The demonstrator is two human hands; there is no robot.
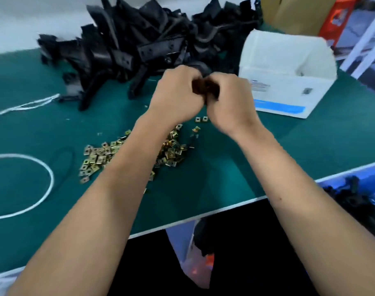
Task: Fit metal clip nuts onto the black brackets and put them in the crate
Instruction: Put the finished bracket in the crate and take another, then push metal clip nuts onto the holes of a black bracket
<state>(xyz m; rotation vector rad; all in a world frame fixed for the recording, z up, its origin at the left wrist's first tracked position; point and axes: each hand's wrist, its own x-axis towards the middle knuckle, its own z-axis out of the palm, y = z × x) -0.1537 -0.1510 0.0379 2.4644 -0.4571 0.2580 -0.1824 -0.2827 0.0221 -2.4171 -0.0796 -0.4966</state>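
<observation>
At frame centre, the left hand point(178, 97) and right hand point(229, 101) both grip one black bracket point(204, 87) above the green surface point(203, 178), clip nuts point(101, 157) heaped below, blue crate point(372, 193) lower right.

Print on the white box point(287, 82) label is too blurred to read.

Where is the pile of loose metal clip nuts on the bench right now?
In the head view the clip nuts lie scattered on the green mat, left of centre, partly under the left forearm, nearer the person than the pile of black brackets.
</observation>
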